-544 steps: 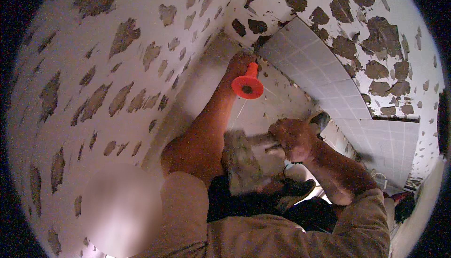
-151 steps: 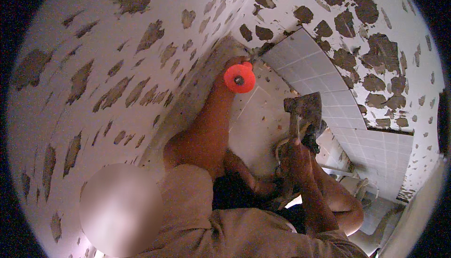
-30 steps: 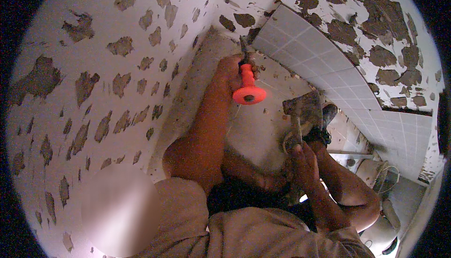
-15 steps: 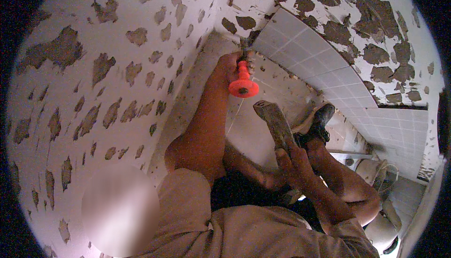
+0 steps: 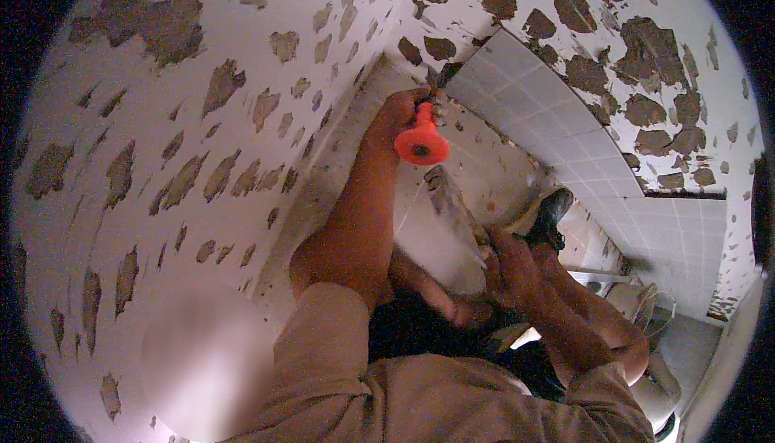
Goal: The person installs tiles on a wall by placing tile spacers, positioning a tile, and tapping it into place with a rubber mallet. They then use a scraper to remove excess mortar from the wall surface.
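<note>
My left hand [image 5: 405, 107] is wrapped round a chisel [image 5: 422, 143] with a bright orange grip and round guard. Its tip end points into the corner, at the near end of the pale tile band [image 5: 525, 92]; exact contact is hard to make out. My right hand [image 5: 510, 265] grips a rough, greyish length of wood [image 5: 454, 201]. The wood is slightly blurred, and its far end lies just below the orange guard, apparently apart from it.
The left wall [image 5: 161, 112] and the upper right wall [image 5: 581, 7] are white with chipped patches. My shod foot [image 5: 550, 215] rests near the tiled wall. A pale bucket-like container [image 5: 634, 302] with a wire handle stands at the right.
My right hand has shifted slightly right, and the wood has swung to a lower, more slanted position. My left hand keeps its hold on the chisel; the view has turned slightly.
</note>
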Available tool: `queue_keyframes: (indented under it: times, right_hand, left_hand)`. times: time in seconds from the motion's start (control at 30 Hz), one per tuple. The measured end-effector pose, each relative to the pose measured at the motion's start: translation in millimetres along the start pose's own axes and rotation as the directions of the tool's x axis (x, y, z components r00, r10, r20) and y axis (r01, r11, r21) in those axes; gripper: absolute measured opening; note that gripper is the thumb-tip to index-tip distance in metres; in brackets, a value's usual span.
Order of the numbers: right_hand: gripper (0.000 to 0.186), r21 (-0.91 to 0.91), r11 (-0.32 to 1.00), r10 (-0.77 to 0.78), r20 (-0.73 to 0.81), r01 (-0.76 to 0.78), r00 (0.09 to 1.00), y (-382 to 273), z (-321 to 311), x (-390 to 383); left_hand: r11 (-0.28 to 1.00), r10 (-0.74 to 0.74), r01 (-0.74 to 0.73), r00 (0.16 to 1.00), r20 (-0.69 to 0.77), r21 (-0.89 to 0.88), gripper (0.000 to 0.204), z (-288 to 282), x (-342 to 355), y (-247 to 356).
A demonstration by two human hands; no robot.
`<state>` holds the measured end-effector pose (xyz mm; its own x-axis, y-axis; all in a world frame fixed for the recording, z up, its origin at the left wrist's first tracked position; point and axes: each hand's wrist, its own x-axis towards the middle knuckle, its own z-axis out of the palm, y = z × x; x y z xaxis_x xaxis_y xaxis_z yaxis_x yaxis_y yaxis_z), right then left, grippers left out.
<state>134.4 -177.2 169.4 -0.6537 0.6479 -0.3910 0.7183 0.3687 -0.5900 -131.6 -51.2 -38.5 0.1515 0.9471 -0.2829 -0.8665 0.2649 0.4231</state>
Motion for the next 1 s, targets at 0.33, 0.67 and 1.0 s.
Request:
queue_keyframes:
  times: [0.33, 0.67, 1.0]
  right_hand:
    - [0.044, -0.493, 0.731, -0.424, 0.215, 0.472, 0.880, -2.1, -32.4, 56.3]
    - [0.043, -0.458, 0.743, -0.455, 0.190, 0.488, 0.870, 13.2, -16.7, 55.8]
    - [0.038, -0.376, 0.673, -0.525, 0.366, 0.638, 0.769, -7.2, -9.7, 55.5]
  left_hand:
    - [0.982, 0.142, -0.128, 0.985, -0.097, 0.140, 0.014, 18.5, -18.5, 1.2]
    - [0.965, 0.195, -0.169, 0.974, -0.118, 0.203, 0.013, 23.7, -24.4, 2.5]
    - [0.992, 0.091, -0.095, 0.995, -0.050, -0.081, 0.015, -0.1, -20.2, 11.4]
